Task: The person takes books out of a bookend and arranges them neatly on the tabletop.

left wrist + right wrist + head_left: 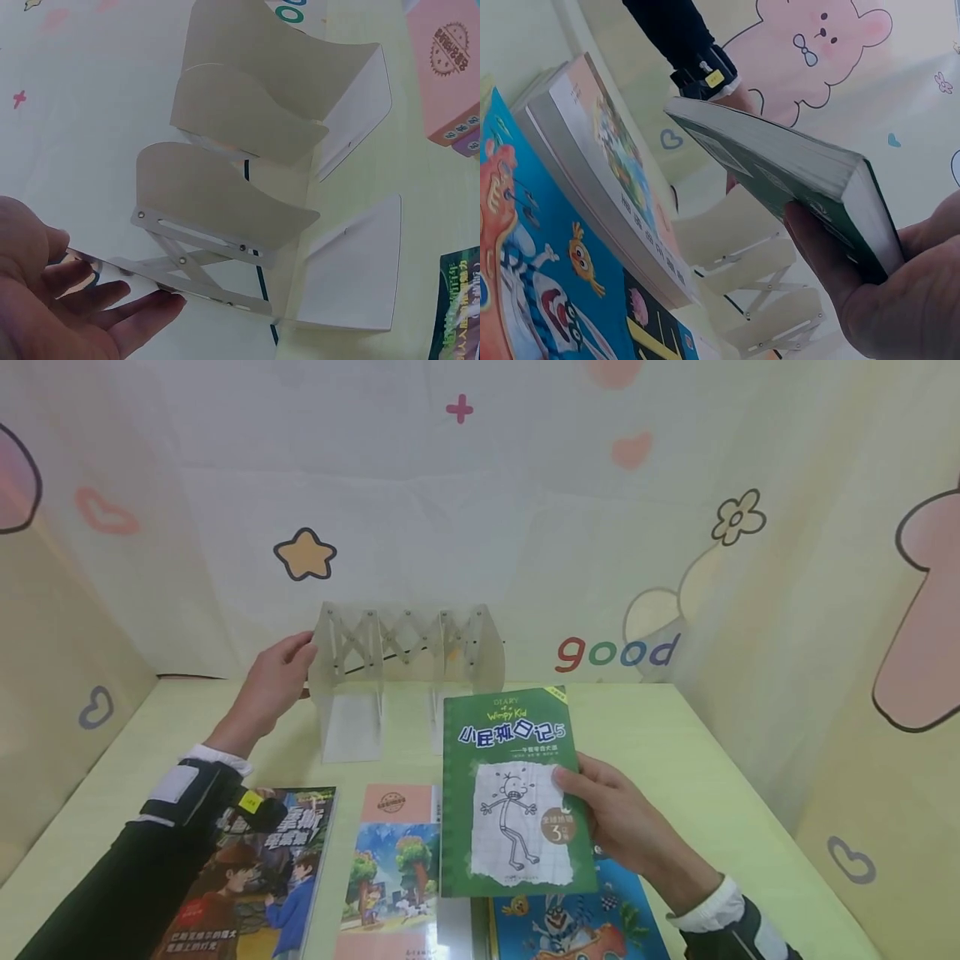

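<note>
An extendable pale metal book rack (408, 647) with upright panels and criss-cross links stands at the back against the printed cloth. My left hand (273, 689) is at its left end panel. In the left wrist view, the left fingers (142, 315) lie fairly straight along the panel's outer side. My right hand (626, 814) grips a green Diary of a Wimpy Kid book (517, 793) by its right edge, thumb on the front cover and fingers behind. The book is raised over the lying books, its cover facing the head camera.
Near the front of the pale yellow table (675, 743) lie a dark comic-style book (300, 877) on the left, a pink illustrated book (393, 877) in the middle and a blue cartoon book (577, 927) on the right. Printed cloth walls (450, 527) enclose the back and sides.
</note>
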{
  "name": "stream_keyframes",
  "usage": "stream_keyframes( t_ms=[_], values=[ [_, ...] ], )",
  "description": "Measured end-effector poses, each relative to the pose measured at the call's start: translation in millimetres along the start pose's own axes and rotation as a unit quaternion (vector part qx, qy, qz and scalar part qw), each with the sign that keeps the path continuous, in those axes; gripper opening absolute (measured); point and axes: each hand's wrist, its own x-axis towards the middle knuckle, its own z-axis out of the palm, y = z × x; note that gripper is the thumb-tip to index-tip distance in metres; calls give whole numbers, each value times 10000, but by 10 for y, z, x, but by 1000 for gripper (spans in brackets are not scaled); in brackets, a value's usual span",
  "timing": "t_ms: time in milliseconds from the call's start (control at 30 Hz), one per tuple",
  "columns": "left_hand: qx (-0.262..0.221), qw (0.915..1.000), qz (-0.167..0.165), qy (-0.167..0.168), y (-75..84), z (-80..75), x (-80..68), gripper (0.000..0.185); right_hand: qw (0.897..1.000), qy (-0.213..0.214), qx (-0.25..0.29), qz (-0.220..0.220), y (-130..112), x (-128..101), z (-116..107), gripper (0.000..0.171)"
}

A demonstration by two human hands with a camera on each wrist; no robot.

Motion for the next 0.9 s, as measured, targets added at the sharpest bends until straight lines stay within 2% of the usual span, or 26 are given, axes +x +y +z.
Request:
stream_keyframes(
  t_ms=[433,900],
  values=[
    [-296,9994,101,-125,-58,-24,-20,62,9994,-315,132,15,91,70,169,59],
    [-498,9986,-85,-141,-85,-17,-29,62,9964,-453,495,517,205,176,443,57]
  ],
)
